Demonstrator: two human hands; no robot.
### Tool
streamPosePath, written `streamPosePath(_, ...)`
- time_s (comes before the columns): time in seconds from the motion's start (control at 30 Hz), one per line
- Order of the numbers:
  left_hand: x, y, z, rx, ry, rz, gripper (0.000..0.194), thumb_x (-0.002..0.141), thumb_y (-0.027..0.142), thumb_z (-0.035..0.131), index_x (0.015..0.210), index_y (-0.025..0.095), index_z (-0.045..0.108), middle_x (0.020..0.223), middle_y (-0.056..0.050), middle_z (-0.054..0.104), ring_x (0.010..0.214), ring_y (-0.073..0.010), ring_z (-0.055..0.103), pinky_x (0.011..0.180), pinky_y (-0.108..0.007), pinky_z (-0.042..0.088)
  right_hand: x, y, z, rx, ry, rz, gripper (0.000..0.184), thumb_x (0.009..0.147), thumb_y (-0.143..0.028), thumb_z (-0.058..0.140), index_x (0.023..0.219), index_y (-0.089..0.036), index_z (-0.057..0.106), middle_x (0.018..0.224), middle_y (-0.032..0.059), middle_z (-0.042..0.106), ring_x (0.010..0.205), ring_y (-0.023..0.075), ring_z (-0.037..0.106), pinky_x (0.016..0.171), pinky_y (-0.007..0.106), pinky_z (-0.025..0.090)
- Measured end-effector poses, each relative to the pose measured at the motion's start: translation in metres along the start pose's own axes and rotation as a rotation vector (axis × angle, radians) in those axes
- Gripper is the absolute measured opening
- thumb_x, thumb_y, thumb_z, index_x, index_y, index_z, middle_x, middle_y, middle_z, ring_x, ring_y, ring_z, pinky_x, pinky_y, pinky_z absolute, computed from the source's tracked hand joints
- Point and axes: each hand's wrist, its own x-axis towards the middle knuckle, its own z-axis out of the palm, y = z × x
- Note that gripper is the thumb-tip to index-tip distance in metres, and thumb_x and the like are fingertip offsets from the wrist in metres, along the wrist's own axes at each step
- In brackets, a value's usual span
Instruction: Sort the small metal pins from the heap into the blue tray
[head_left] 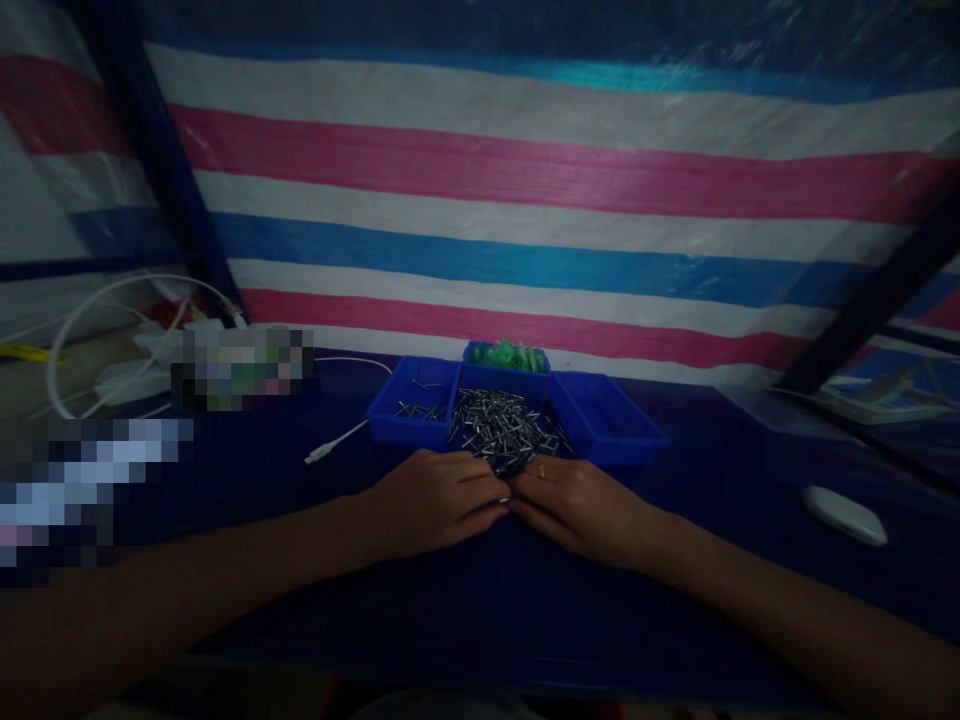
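My left hand (459,498) and my right hand (568,502) meet fingertip to fingertip just in front of a pile of thin, shiny metal pins (504,425). Both have closed fingers, and a small glint of a metal pin (503,499) shows where they pinch together; most of it is hidden. A ring is on a finger of the right hand. Left of the pile, a blue bin (409,430) holds several loose pins. Another blue bin (619,440) stands at the pile's right. Behind it, a third blue bin (506,378) contains green translucent pieces (511,355).
A white cable's plug (321,452) lies left of the bins on the dark blue table (465,620). More cables (56,350) and blurred-out items are farther left. On the right rests a white oval object (846,514). A striped sheet (525,180) hangs behind, between dark posts.
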Motion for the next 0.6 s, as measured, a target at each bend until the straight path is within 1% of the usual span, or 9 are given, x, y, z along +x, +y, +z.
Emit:
streamPosePath(0.23, 0.0, -0.0017, 0.0006, -0.132, -0.052, -0.015, 0.015, 0.09, 0.02, 0.041, 0.09, 0.016, 0.055, 0.084, -0.002, 0.059, 0.077, -0.0127, 0.053, 0.066, -0.022, 0.041, 0.0017, -0.0027, -0.0007, 0.032, 0.016, 0.019, 0.019, 0.091, -0.023, 0.04, 0.081, -0.015, 0.055, 0.072, 0.0027, 0.054, 0.064, 0.0128, 0.048, 0.06, 0.024, 0.038)
streamPosePath(0.37, 0.0001, -0.0004, -0.0011, -0.196, -0.032, -0.051, 0.011, 0.086, 0.018, 0.044, 0.092, 0.016, 0.053, 0.09, -0.003, 0.059, 0.084, -0.0133, 0.054, 0.071, -0.022, 0.043, 0.0014, -0.0017, -0.0008, 0.055, 0.012, 0.058, 0.016, 0.09, -0.024, 0.044, 0.084, -0.014, 0.055, 0.074, 0.0033, 0.056, 0.066, 0.0132, 0.051, 0.061, 0.024, 0.039)
streamPosePath(0.43, 0.0001, 0.0008, -0.002, -0.207, -0.019, -0.087, 0.011, 0.082, 0.016, 0.045, 0.09, 0.016, 0.052, 0.087, -0.003, 0.059, 0.081, -0.0134, 0.055, 0.068, -0.022, 0.043, 0.0004, -0.001, -0.0009, 0.056, 0.009, 0.082, 0.016, 0.089, -0.026, 0.045, 0.089, -0.014, 0.055, 0.076, 0.0044, 0.057, 0.068, 0.014, 0.053, 0.062, 0.025, 0.039)
streamPosePath(0.5, 0.0003, 0.0016, -0.0024, -0.182, -0.023, -0.126, 0.011, 0.079, 0.015, 0.046, 0.087, 0.016, 0.052, 0.079, -0.002, 0.058, 0.073, -0.013, 0.054, 0.062, -0.022, 0.042, -0.0007, -0.0009, -0.0012, 0.066, 0.009, 0.094, 0.018, 0.089, -0.029, 0.045, 0.093, -0.014, 0.056, 0.078, 0.005, 0.058, 0.07, 0.0147, 0.054, 0.063, 0.025, 0.04)
streamPosePath(0.6, 0.0007, 0.0018, -0.0013, -0.168, -0.048, -0.164, 0.006, 0.081, 0.017, 0.046, 0.083, 0.016, 0.051, 0.074, 0.0, 0.056, 0.066, -0.0119, 0.053, 0.059, -0.022, 0.04, -0.0016, -0.0018, -0.0021, 0.103, 0.02, 0.088, 0.02, 0.09, -0.03, 0.044, 0.095, -0.014, 0.056, 0.079, 0.0053, 0.059, 0.072, 0.0148, 0.055, 0.065, 0.026, 0.04)
